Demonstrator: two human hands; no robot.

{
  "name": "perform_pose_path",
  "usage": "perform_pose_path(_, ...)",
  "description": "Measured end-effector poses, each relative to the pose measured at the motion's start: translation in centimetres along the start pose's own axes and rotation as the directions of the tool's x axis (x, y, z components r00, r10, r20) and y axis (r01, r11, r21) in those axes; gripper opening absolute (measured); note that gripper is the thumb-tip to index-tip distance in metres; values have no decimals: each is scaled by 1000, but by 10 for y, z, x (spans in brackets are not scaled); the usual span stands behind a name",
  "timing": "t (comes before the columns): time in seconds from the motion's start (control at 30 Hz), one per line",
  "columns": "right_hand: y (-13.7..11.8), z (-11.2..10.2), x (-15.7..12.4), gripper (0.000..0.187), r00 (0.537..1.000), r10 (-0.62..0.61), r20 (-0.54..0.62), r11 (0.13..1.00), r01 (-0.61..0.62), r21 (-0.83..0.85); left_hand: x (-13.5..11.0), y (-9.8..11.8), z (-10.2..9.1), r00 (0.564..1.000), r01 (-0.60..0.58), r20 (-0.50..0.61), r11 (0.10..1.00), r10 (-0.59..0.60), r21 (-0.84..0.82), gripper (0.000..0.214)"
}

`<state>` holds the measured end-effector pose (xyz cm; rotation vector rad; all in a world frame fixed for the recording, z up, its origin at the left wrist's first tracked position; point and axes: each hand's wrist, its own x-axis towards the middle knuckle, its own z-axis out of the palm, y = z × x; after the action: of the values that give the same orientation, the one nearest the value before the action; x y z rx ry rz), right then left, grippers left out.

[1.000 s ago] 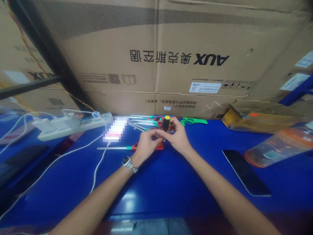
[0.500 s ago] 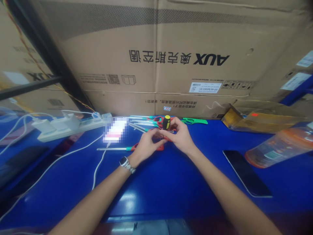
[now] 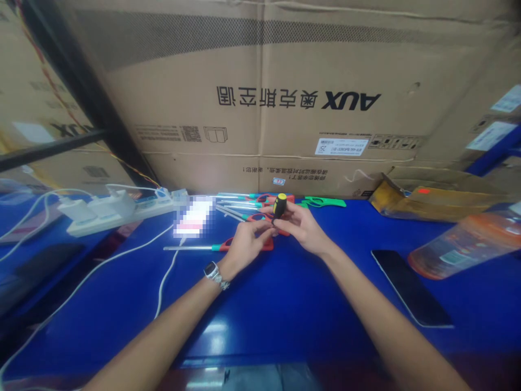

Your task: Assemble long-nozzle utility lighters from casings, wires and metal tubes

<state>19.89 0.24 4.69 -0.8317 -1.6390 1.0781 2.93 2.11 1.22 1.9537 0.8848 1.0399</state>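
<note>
A short screwdriver (image 3: 280,205) with a black and yellow handle stands tilted in my right hand (image 3: 304,227), thumb and fingers closed about its lower part. My left hand (image 3: 246,247) meets it at the tip, its fingers pinched together; what lies between them is hidden. Under the left hand a red gas lighter (image 3: 228,245) with a long metal tube lies on the blue table, its middle covered. Behind both hands several more lighters (image 3: 250,205) with red handles and teal collars lie in a pile. A green-handled lighter (image 3: 324,201) lies to their right.
A power strip (image 3: 122,217) with white plugs and cables sits at the left, beside a lit, blurred screen (image 3: 195,217). Right of my hands lie a dark phone (image 3: 411,288) and a plastic bottle (image 3: 459,244). A torn carton (image 3: 427,195) and a large cardboard box (image 3: 285,130) stand behind.
The screwdriver has gone from nearly upright to tilted, its top leaning right. My right hand has shifted slightly right and its fingers have loosened. The left hand moved slightly closer.
</note>
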Motion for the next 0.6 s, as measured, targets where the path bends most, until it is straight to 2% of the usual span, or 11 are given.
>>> perform_pose_path(0.1,-3,-5,1,40,999,36,-7,999,-36,-12,2,0,-11,996,-36,80,997,31,66,24)
perform_pose_path(0.2,1,-3,4,32,988,-26,-151,993,8,-119,3,-3,-28,980,-79,196,970,33,231,27)
perform_pose_path(0.27,5,2,7,32,963,-72,-260,980,20,-197,3,-7,-39,968,-99,252,930,7,355,46)
perform_pose_path(0.4,14,14,10,38,896,-161,-414,945,19,-327,3,-13,-47,949,-108,311,873,-53,477,26)
perform_pose_path(0.5,18,21,10,31,890,-159,-427,947,15,-322,3,-14,-45,939,-130,342,877,-41,462,16)
perform_pose_path(0.6,17,21,8,35,931,-98,-352,975,18,-222,4,-13,-43,939,-132,342,893,-26,431,16)
